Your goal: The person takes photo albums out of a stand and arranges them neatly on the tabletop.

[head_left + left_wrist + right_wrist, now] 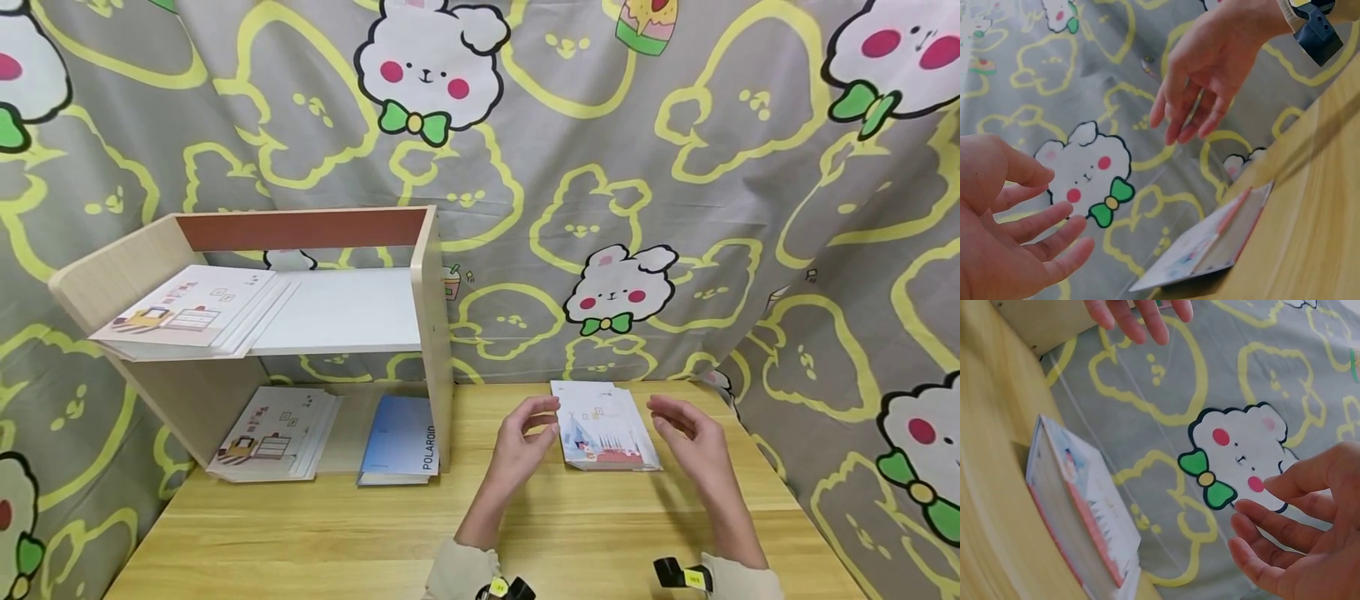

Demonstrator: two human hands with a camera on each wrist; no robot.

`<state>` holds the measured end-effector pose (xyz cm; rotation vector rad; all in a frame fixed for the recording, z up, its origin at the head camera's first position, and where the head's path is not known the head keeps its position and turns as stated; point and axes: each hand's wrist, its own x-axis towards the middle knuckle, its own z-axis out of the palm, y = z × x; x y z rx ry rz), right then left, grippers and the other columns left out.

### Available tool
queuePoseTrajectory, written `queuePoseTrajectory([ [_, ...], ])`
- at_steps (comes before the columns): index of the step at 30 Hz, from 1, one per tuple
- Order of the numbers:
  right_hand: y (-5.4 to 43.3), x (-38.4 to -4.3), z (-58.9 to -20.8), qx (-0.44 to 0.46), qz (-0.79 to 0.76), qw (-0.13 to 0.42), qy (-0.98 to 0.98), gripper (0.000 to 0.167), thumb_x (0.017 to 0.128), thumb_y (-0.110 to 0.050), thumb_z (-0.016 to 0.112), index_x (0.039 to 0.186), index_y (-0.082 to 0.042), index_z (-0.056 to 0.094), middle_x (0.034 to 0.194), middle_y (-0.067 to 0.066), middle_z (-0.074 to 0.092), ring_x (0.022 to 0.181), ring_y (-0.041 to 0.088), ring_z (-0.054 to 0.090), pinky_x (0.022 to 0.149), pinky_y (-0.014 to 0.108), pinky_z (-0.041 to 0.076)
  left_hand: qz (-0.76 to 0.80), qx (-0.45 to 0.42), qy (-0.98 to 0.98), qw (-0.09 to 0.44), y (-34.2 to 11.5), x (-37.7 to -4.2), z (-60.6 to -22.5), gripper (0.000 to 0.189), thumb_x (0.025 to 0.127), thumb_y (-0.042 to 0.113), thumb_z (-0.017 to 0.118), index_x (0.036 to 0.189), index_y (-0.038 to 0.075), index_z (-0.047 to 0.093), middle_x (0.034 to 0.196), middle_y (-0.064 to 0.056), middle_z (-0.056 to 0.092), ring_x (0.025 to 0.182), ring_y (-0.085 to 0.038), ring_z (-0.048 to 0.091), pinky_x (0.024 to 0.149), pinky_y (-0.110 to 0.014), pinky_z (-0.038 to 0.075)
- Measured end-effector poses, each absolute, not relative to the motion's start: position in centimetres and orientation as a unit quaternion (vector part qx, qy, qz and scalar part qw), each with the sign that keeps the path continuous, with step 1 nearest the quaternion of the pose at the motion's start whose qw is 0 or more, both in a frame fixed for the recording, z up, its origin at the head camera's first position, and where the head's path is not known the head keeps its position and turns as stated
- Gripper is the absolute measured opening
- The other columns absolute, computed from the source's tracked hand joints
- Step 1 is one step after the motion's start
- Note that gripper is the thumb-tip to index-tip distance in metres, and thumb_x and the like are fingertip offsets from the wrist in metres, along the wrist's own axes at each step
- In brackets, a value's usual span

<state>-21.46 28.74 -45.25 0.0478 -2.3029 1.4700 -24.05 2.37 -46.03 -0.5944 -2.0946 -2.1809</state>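
Note:
A small stack of books (603,429) with white illustrated covers lies flat on the wooden table, between the two hands. To its left hovers my left hand (528,437), fingers bent loosely, holding nothing. On the other side my right hand (693,437) is raised, its fingers relaxed and also bare. In the left wrist view, the books (1210,240) show a pale page block between red-edged covers, below both hands. The right wrist view has the stack (1085,506) at lower left, apart from the right hand's fingers (1266,556).
Left on the table (300,542) stands a two-tier wooden shelf (438,333). White books (180,308) lie on its upper board; more white books (270,433) and a blue POLAROID book (401,437) are in the lower compartment. A patterned grey curtain (480,183) hangs behind.

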Motion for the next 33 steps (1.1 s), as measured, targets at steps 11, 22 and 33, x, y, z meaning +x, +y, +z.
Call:
queuePoseTrajectory([
  [11,27.4,-20.7,-43.8,0.041,0.536,0.211,-0.817,0.036,0.102,-0.007,0.062,0.137,0.003,0.059,0.127,0.024,0.066,0.105,-0.001,0.064,0.086,0.010,0.051,-0.691,-0.218,-0.687,0.054,1.7,-23.5,-45.3,0.033,0.098,-0.001,0.064,0.130,0.007,0.064,0.126,-0.012,0.067,0.115,-0.038,0.064,0.091,-0.036,0.057],
  [22,25.6,-20.3,-43.0,0.065,0.555,0.210,-0.803,0.036,0.102,-0.006,0.064,0.136,0.001,0.060,0.127,0.022,0.067,0.108,0.004,0.066,0.085,0.012,0.053,-0.706,-0.209,-0.674,0.062,0.3,-23.1,-44.3,0.033,0.098,-0.002,0.064,0.130,0.004,0.064,0.126,-0.014,0.066,0.118,-0.042,0.063,0.089,-0.027,0.056],
  [33,25.1,-19.4,-41.8,0.077,0.546,0.227,-0.803,0.036,0.101,-0.006,0.065,0.136,-0.002,0.062,0.125,0.009,0.070,0.109,0.003,0.066,0.085,0.011,0.052,-0.703,-0.210,-0.675,0.076,-0.3,-22.8,-43.6,0.032,0.100,0.002,0.064,0.132,0.008,0.064,0.128,-0.008,0.066,0.117,-0.030,0.065,0.091,-0.030,0.056],
])
